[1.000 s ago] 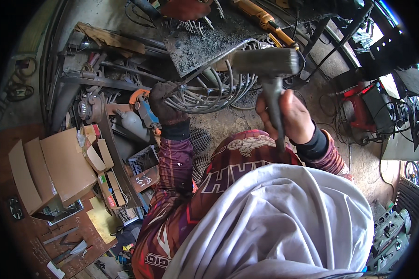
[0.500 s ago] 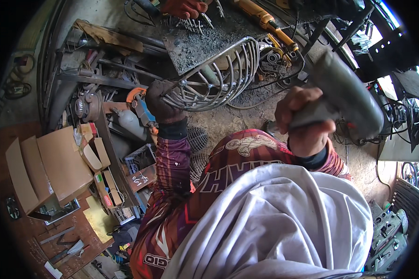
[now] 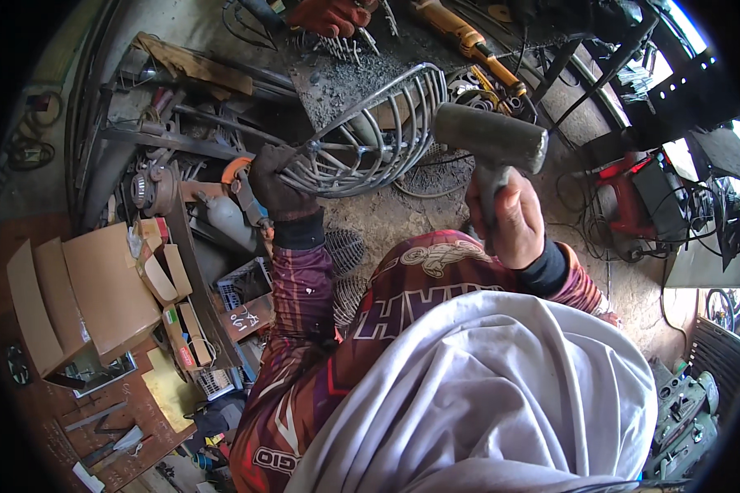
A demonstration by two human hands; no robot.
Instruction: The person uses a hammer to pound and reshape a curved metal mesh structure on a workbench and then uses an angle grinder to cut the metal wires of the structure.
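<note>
My left hand (image 3: 276,185), in a dark work glove, is closed around the left end of a curved cage of welded metal rods (image 3: 400,146). The cage is held at the near edge of the dark worktable, its ribs bulging toward me. Bare fingers of my right hand (image 3: 518,220) wrap the handle of a club hammer, its thick grey head (image 3: 501,138) raised above the fist. The head's left face overlaps the cage's right end in the picture; whether they touch I cannot tell.
Metal grit and a red glove (image 3: 330,16) lie on the worktable (image 3: 314,86), with a yellow angle grinder (image 3: 460,33) to the right. At left are an open cardboard box (image 3: 111,287), a blue-and-orange grinder (image 3: 248,195) and steel bars. Cables and a red machine (image 3: 627,197) stand right.
The hammer has swung left and toward the cage, turning so its head lies nearly level. My left hand and the cage have shifted slightly left.
</note>
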